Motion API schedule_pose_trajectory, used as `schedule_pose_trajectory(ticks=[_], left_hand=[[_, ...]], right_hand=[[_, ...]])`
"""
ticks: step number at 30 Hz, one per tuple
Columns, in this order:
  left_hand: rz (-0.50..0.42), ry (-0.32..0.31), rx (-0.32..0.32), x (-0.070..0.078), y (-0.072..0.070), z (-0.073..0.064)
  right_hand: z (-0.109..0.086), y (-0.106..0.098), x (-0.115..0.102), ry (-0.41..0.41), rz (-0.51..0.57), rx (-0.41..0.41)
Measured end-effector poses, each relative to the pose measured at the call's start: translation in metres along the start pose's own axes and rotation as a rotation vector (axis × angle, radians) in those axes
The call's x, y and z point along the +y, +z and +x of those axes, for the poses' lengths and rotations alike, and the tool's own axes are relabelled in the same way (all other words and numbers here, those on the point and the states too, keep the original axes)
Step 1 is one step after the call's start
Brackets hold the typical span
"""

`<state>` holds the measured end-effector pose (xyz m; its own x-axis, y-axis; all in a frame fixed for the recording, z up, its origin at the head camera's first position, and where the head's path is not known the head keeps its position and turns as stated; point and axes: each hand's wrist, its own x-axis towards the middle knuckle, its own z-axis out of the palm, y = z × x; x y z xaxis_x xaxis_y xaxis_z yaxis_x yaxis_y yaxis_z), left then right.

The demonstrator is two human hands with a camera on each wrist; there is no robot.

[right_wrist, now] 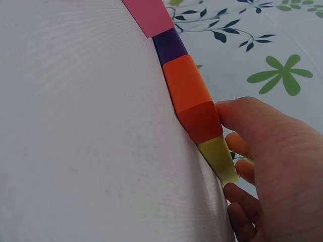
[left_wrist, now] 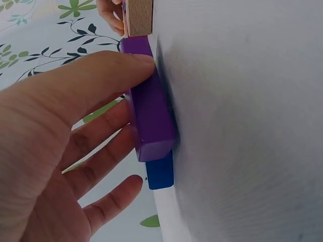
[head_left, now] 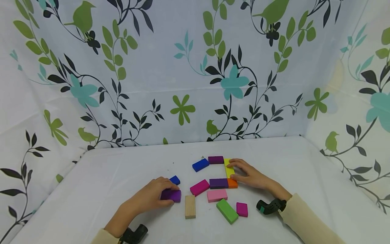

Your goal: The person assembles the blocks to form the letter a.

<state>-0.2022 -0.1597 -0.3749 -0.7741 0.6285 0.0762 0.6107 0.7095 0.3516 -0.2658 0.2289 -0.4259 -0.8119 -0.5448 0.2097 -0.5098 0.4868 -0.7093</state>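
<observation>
Pinching a purple block (head_left: pixel 175 196) between thumb and fingers, the person's left hand (head_left: pixel 149 195) is down low at the white tabletop (head_left: pixel 128 173). I can't tell if that block is lifted a tiny bit. A little blue block (head_left: pixel 175 180) sits just behind it.

Over on the other side, the right hand (head_left: pixel 253 175) has its fingers and thumb bent round a yellow block (head_left: pixel 229 171). The yellow one runs from a plum block (head_left: pixel 216 160) at the back to an orange block (head_left: pixel 233 183) at the front. The orange one touches a dark purple block (head_left: pixel 218 183). A bright blue block (head_left: pixel 200 165) leans its corner close to the plum one.

Nearer to me, between the two arms, are a hot pink block (head_left: pixel 199 187), a light pink block (head_left: pixel 217 195), a bare wood block (head_left: pixel 190 207) and a slanted green block (head_left: pixel 227 211). A short magenta block (head_left: pixel 242 209) sits right beside the green one.
</observation>
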Motion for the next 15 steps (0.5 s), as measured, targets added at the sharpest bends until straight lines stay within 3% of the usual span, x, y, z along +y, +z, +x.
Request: schedule_pose_trajectory(ticks=[15], left_hand=[[-0.031,0.091,0.04,0.0034,-0.0019,0.0008]], right_hand=[[-0.0016,-0.0002,-0.0022,-0.021,-0.013,0.01]])
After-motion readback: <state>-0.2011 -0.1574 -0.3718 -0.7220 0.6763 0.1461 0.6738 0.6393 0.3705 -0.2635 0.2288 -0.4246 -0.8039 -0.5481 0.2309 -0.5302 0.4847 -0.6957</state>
